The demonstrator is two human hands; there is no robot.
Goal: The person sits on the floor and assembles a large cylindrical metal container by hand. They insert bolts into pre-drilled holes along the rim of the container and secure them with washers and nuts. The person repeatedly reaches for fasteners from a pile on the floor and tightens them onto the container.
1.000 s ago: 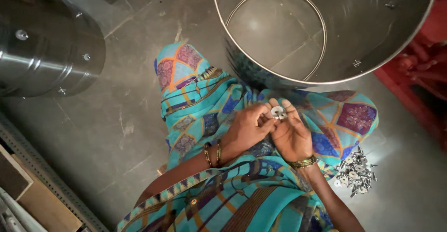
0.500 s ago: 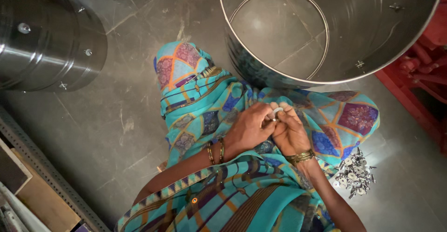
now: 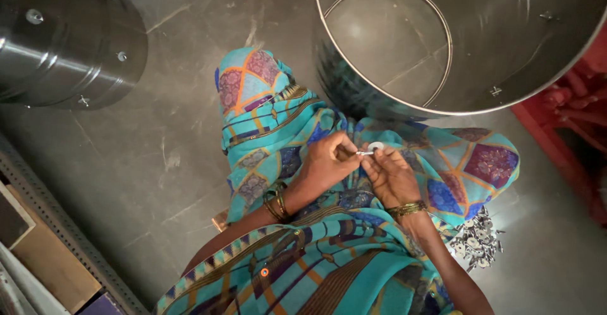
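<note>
In the middle of the frame the two hands meet over the lap, joining small metal hardware. The left hand [image 3: 329, 163] pinches a short silver screw or bolt [image 3: 361, 154] between thumb and fingertips, pointing it toward the right. The right hand [image 3: 393, 175] is curled around a flat white washer [image 3: 375, 146], held at its fingertips just above and against the screw's tip. Judging by how they sit, the washer is at the screw's end but not clearly threaded on; whether it is seated I cannot tell, the parts being so small.

Both wrists, ringed with bangles, rest close together on the patterned turquoise cloth [image 3: 265, 100] over the knees, palms turned toward each other, fingers bent in a fine grip.

At the lower right of the frame, on the grey floor [image 3: 145, 176], lies a heap of small metal pieces [image 3: 477, 239], so plenty of hardware appears to remain. A large open steel drum [image 3: 544, 49] fills the upper right, with fasteners showing on its inner wall; another steel drum [image 3: 63, 37] lies at the upper left.
</note>
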